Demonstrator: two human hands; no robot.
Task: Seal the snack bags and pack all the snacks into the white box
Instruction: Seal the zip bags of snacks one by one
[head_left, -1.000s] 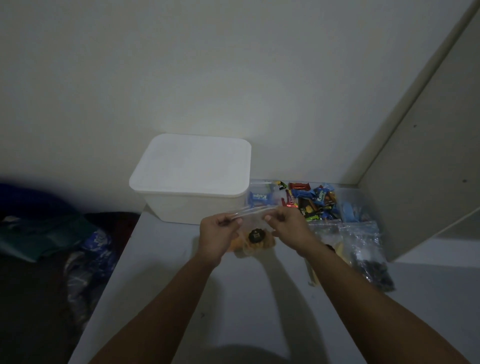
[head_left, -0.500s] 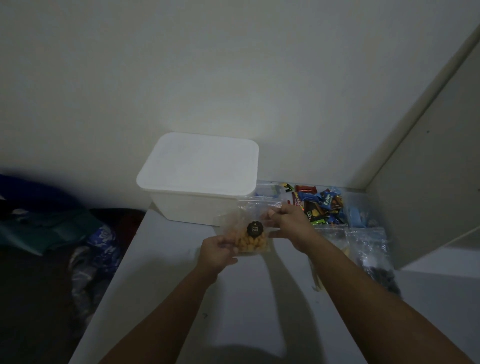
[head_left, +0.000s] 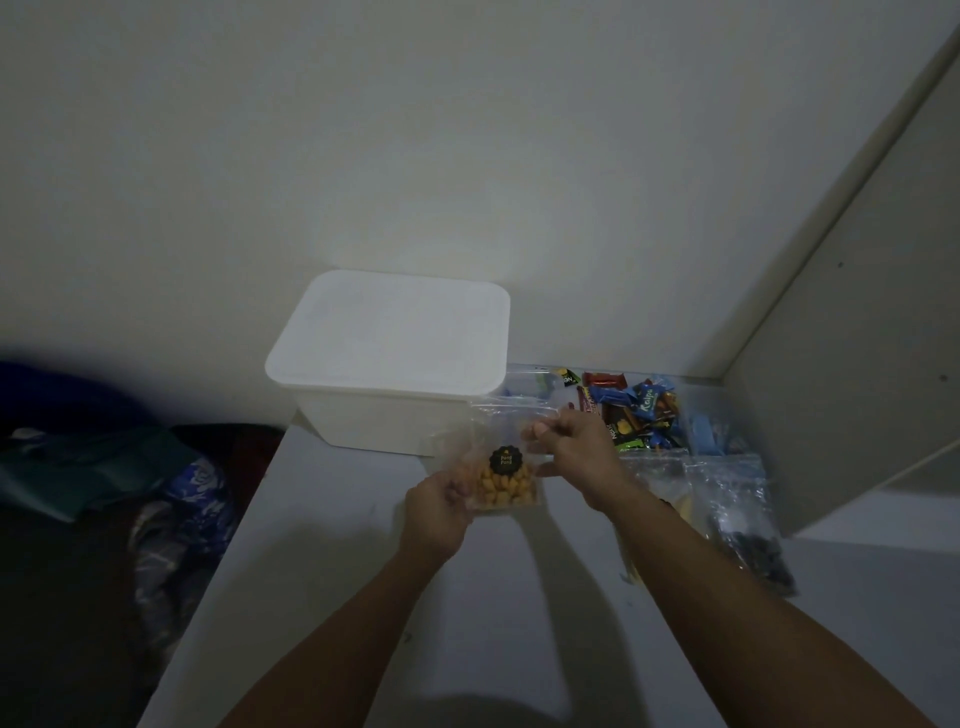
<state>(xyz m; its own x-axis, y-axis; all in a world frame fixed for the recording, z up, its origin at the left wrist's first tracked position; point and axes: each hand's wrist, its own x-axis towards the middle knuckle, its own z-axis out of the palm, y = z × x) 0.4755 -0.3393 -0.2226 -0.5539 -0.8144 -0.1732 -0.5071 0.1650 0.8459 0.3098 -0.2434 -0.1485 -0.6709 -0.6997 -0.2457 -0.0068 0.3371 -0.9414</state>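
Note:
A clear zip bag of orange snacks with a round black label is held upright above the table, just in front of the white box, whose lid is on. My left hand grips the bag's lower left side. My right hand pinches the bag near its upper right edge. Wrapped candies lie in a pile right of the box. Two more clear zip bags lie flat under and beside my right forearm, one with dark pieces.
The grey table ends in an edge on the left, with cloth and bags on the dark floor beyond. A wall stands behind the box. A pale cabinet panel rises on the right.
My left hand dropped from the bag's top strip to its lower left side. The bag swung from lying low to upright, label facing me. My right hand stays at the top.

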